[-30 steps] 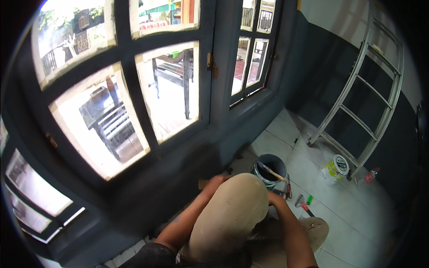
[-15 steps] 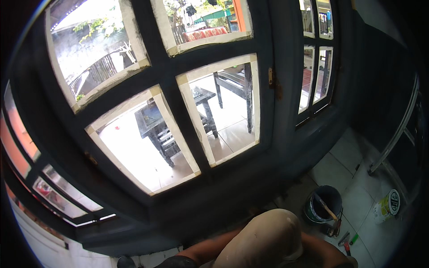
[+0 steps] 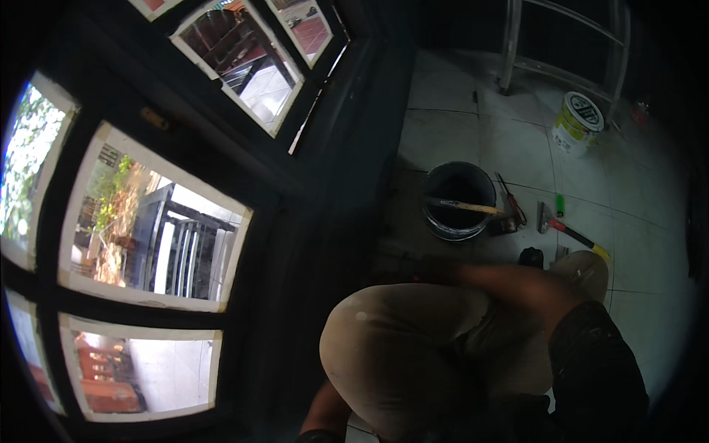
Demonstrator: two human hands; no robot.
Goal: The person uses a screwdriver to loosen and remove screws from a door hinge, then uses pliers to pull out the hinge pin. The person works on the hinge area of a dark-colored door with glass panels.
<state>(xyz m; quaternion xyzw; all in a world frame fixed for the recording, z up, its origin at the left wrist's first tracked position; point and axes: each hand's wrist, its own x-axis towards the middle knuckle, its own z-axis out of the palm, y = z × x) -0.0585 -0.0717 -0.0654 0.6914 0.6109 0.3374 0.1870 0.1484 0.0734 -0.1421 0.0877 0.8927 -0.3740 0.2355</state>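
My right forearm reaches leftward over my bent knee. My right hand is dark and blurred by the foot of the dark wall, so its fingers cannot be made out. At the lower edge, my left forearm passes behind the knee, which hides that hand. Just beyond my right hand stands a dark bucket. Across its rim lies a paintbrush with a wooden handle. A scraper with a red, black and yellow handle rests on the tiles to the right, beside a small green cylinder.
Masking tape borders the panes of the dark-framed windows at left. A white and green paint can stands farther back, near a metal ladder-like frame. Beside the bucket lies a thin red-handled tool; a small black object sits near my leg.
My view has swung right and down, bringing the bucket and floor tools toward the middle. My right forearm now stretches left across my knee toward the wall.
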